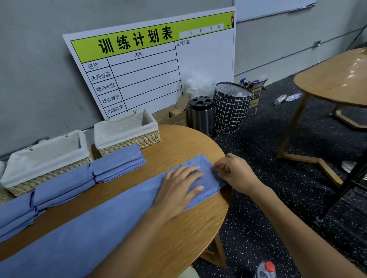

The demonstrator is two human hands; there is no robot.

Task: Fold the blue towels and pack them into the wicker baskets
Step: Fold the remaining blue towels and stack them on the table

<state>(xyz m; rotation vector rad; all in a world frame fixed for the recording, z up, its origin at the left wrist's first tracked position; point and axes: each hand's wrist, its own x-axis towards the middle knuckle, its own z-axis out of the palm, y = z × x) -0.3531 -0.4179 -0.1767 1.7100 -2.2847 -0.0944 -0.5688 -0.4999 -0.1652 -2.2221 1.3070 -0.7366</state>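
Your left hand point(181, 186) lies flat, fingers straight, pressing on the long blue towel point(94, 225), which stretches in a narrow strip across the round wooden table point(186, 240). Your right hand point(234, 172) has its fingers curled and pinches the towel's far short edge, just at the table rim. This end almost reaches the rim, so little table surface is left beyond it.

Behind the strip, three folded blue towels point(118, 163) lie in a row, with a band of bare wood between them and the strip. Behind those, two wicker baskets point(126, 130) with white liners stand along the back edge, against the wall.

On the right the dark speckled floor point(270, 205) is open as far as a second wooden table point(345, 78). A plastic bottle point(265, 274) stands on the floor near your right forearm.
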